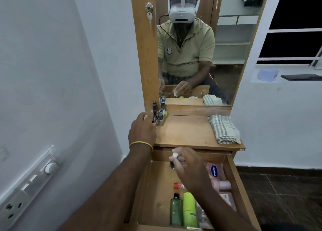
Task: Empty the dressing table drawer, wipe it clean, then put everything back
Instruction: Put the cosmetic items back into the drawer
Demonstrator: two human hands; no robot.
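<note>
The wooden drawer stands pulled open below the dressing table top. Inside lie a dark green bottle, a lime green bottle, a red-capped item and a pink Vaseline bottle. My left hand is at the table's back left corner, its fingers curled round a small dark bottle among several nail polish bottles. Over the drawer's back part, my right hand grips a small white-capped bottle.
A folded checked cloth lies on the right of the table top. The mirror rises behind it. A white wall with a switch panel is on the left; a window ledge is on the right.
</note>
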